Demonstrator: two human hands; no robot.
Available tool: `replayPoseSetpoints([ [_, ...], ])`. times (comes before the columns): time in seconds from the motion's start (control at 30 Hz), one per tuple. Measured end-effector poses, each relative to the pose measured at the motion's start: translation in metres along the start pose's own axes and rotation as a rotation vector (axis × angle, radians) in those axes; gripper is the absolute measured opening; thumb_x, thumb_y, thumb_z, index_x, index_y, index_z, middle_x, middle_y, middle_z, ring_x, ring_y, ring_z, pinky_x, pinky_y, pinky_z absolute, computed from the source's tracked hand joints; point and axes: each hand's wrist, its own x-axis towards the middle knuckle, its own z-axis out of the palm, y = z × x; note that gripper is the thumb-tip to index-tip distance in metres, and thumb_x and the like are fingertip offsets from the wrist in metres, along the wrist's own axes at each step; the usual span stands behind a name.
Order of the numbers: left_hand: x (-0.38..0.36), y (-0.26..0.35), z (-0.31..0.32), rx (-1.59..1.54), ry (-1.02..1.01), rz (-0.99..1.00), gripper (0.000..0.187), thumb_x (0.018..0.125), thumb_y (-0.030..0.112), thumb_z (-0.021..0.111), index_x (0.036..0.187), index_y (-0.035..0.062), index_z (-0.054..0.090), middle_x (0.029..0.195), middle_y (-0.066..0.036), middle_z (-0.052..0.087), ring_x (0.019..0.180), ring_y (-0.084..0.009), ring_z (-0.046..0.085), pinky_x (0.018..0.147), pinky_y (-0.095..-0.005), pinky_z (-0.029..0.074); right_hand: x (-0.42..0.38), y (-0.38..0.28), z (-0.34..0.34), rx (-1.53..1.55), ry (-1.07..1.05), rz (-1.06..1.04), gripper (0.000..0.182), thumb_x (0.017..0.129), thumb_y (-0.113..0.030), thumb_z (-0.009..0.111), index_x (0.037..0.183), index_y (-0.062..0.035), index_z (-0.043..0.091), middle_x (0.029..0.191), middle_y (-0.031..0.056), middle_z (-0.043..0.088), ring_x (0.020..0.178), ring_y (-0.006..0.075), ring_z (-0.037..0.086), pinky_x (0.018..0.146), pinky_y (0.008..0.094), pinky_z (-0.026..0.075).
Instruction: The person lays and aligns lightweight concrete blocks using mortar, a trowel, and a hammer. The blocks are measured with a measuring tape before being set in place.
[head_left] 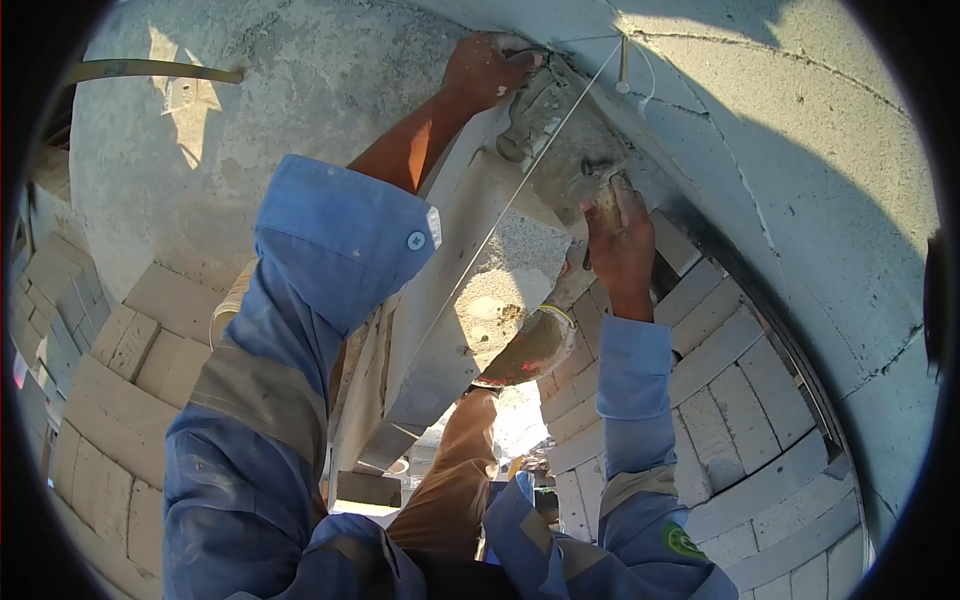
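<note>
My left hand [487, 72] is at the far end of a row of pale blocks [436, 310], its fingers curled beside grey wet mortar [530, 115]. What those fingers grip, if anything, is hidden. Nearer to me, my right hand [620, 240] is closed around the short handle of a trowel [606, 204]. Its blade is mostly hidden in or behind mortar. Between the hands a taut white string [513, 200] slants above the blocks, running up to a nail [624, 65] in the wall.
A large block wall [790, 190] rises on the right. Stacked blocks [730, 420] lie below it, and more blocks [120, 400] are at left. A mortar-stained bucket [545, 350] sits below the row. A yellowish hose [150, 69] crosses the concrete surface at upper left.
</note>
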Motion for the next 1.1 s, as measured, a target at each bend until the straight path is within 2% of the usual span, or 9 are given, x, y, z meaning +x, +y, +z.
replayPoseSetpoints([
  [0.07, -0.001, 0.000, -0.004, 0.000, -0.059, -0.011, 0.039, 0.088, 0.041, 0.071, 0.105, 0.0061, 0.076, 0.087, -0.014, 0.074, 0.080, -0.0247, 0.072, 0.078, -0.0356, 0.054, 0.000, -0.001, 0.001, -0.075, 0.034, -0.046, 0.045, 0.086, -0.017, 0.073, 0.123, 0.0050, 0.062, 0.109, 0.0238, 0.064, 0.097, 0.0408, 0.066, 0.081, 0.0449, 0.053],
  [0.6, 0.012, -0.034, 0.034, 0.265, 0.100, -0.036, 0.030, 0.088, 0.035, 0.068, 0.100, 0.0081, 0.076, 0.101, -0.016, 0.073, 0.092, -0.0357, 0.070, 0.084, -0.0427, 0.055, 0.007, -0.012, -0.012, -0.130, 0.003, -0.078, 0.043, 0.087, -0.019, 0.071, 0.123, 0.0026, 0.061, 0.116, 0.0266, 0.065, 0.103, 0.0422, 0.066, 0.085, 0.0441, 0.054],
  [0.67, 0.015, -0.059, 0.039, 0.414, 0.150, 0.415, 0.022, 0.087, 0.025, 0.068, 0.099, 0.0069, 0.073, 0.107, -0.016, 0.072, 0.095, -0.0361, 0.069, 0.085, -0.0438, 0.055, 0.005, -0.012, -0.009, -0.046, 0.106, -0.183, 0.036, 0.090, -0.015, 0.071, 0.117, 0.0073, 0.061, 0.100, 0.0274, 0.066, 0.087, 0.0369, 0.068, 0.078, 0.0408, 0.053],
  [0.7, 0.012, -0.060, 0.032, 0.419, 0.148, 0.411, 0.022, 0.087, 0.025, 0.068, 0.099, 0.0069, 0.073, 0.107, -0.016, 0.072, 0.095, -0.0361, 0.069, 0.085, -0.0438, 0.055, 0.006, -0.013, -0.007, -0.041, 0.102, -0.183, 0.036, 0.090, -0.015, 0.071, 0.117, 0.0073, 0.061, 0.100, 0.0274, 0.066, 0.087, 0.0369, 0.068, 0.078, 0.0408, 0.053],
  [0.77, 0.006, -0.050, 0.014, 0.371, -0.164, 0.289, 0.045, 0.090, 0.036, 0.057, 0.130, 0.0173, 0.067, 0.136, -0.019, 0.059, 0.115, -0.0354, 0.061, 0.104, -0.0403, 0.048, 0.014, -0.012, -0.004, -0.084, 0.117, -0.129, 0.039, 0.090, -0.027, 0.072, 0.115, 0.0005, 0.063, 0.105, 0.0229, 0.068, 0.092, 0.0422, 0.068, 0.077, 0.0453, 0.056],
  [0.8, 0.002, -0.042, 0.009, 0.370, -0.164, 0.289, 0.045, 0.090, 0.036, 0.057, 0.130, 0.0173, 0.067, 0.136, -0.019, 0.059, 0.115, -0.0354, 0.061, 0.104, -0.0403, 0.048, 0.019, -0.010, -0.001, -0.085, 0.117, -0.129, 0.039, 0.090, -0.027, 0.072, 0.115, 0.0005, 0.063, 0.105, 0.0229, 0.068, 0.092, 0.0422, 0.068, 0.077, 0.0453, 0.056],
  [0.87, -0.007, -0.031, 0.003, 0.640, 0.000, 0.751, 0.021, 0.088, 0.021, 0.067, 0.102, 0.0059, 0.071, 0.112, -0.017, 0.069, 0.096, -0.0353, 0.067, 0.086, -0.0441, 0.055, 0.033, -0.005, 0.006, -0.117, 0.162, -0.199, 0.038, 0.090, -0.031, 0.073, 0.110, -0.0010, 0.064, 0.098, 0.0211, 0.068, 0.086, 0.0421, 0.068, 0.072, 0.0457, 0.056],
  [0.97, -0.009, -0.032, 0.018, 0.311, 0.052, 0.339, 0.026, 0.088, 0.023, 0.067, 0.108, 0.0067, 0.072, 0.107, -0.017, 0.070, 0.096, -0.0339, 0.066, 0.085, -0.0428, 0.054, 0.050, 0.011, 0.022, -0.150, 0.178, -0.277, 0.036, 0.089, -0.032, 0.073, 0.106, -0.0017, 0.064, 0.093, 0.0206, 0.068, 0.082, 0.0422, 0.068, 0.069, 0.0463, 0.055],
  [1.1, -0.012, -0.025, 0.007, 0.350, 0.083, 0.534, 0.031, 0.089, 0.025, 0.067, 0.113, 0.0070, 0.072, 0.100, -0.017, 0.070, 0.090, -0.0327, 0.066, 0.083, -0.0420, 0.052, 0.065, 0.024, 0.036, -0.280, 0.126, -0.256, 0.036, 0.090, -0.033, 0.072, 0.105, -0.0016, 0.063, 0.092, 0.0211, 0.068, 0.081, 0.0427, 0.067, 0.067, 0.0470, 0.055],
])
